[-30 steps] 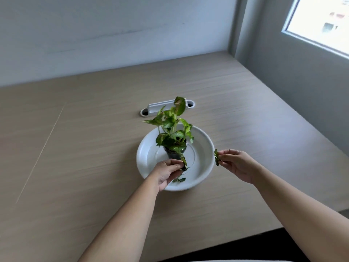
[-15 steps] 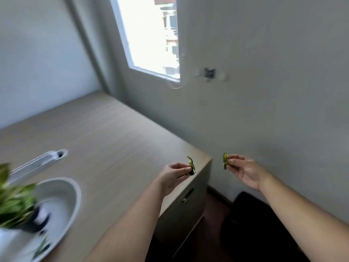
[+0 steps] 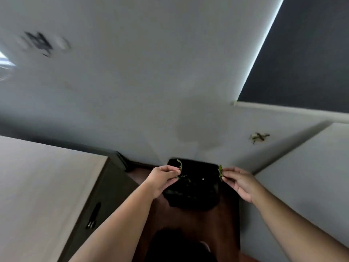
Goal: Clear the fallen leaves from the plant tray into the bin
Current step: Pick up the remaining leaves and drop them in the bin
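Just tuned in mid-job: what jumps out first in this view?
Two bare hands meet low in the centre, each pinching a small green leaf: the left hand holds one leaf, the right hand holds another leaf. Both hang over a black bin on the floor against the pale wall. A wooden desk fills the left side.

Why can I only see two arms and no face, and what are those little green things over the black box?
The camera sits on the person's head and looks down, so you see only their own two arms. The left hand pinches a curled green leaf, and the right hand pinches another small green leaf. Both leaves hang above a black plastic bin standing on the dark reddish floor by the grey wall. On the left is the corner of a pale wooden desk. The picture is blurry because the head was turning.
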`<state>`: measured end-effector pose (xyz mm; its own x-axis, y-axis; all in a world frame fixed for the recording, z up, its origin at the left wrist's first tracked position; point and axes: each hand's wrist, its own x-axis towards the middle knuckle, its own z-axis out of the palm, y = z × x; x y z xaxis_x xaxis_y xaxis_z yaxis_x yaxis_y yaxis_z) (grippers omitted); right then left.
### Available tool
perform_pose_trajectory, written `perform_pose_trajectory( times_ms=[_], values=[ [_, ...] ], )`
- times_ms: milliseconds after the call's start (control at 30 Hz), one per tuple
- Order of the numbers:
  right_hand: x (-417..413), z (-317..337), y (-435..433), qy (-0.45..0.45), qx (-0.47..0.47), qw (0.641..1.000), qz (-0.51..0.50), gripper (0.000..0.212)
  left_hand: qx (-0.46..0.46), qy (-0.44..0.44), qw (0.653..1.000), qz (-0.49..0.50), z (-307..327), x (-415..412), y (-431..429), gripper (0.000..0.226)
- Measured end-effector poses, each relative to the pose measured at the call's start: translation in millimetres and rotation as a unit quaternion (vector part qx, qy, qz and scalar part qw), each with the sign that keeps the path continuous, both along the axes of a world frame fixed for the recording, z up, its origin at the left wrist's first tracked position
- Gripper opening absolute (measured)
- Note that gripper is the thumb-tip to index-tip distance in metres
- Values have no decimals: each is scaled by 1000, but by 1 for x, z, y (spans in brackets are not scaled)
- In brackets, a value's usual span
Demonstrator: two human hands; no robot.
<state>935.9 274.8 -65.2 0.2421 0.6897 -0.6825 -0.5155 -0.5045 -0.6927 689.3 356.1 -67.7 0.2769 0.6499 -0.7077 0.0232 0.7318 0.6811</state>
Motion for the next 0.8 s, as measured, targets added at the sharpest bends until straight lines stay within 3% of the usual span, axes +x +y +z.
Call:
perform_pose_trajectory(
  times_ms=[200, 333, 433, 533, 600, 800],
  values=[
    [-4, -114, -29, -19, -116, 991, -57, 17, -111, 63, 992, -1, -119, -4, -18, 16],
    [-16, -156, -7, -32, -141, 985, -94, 16, -130, 90, 987, 27, -160, 10, -2, 14],
    [-21, -171, 16, -12, -126, 986, -109, 10, -126, 73, 988, 45, -171, 27, 17, 4],
    [-21, -169, 28, 29, -121, 989, -78, 27, -128, 70, 989, 19, -172, 36, 35, 41],
    [-20, -163, 27, 9, -135, 990, -45, 33, -121, 102, 987, -20, -168, 34, 41, 55],
    [-21, -121, 18, -72, -148, 986, 12, 8, -41, 205, 976, -67, -130, 7, 36, 44]
  ],
)
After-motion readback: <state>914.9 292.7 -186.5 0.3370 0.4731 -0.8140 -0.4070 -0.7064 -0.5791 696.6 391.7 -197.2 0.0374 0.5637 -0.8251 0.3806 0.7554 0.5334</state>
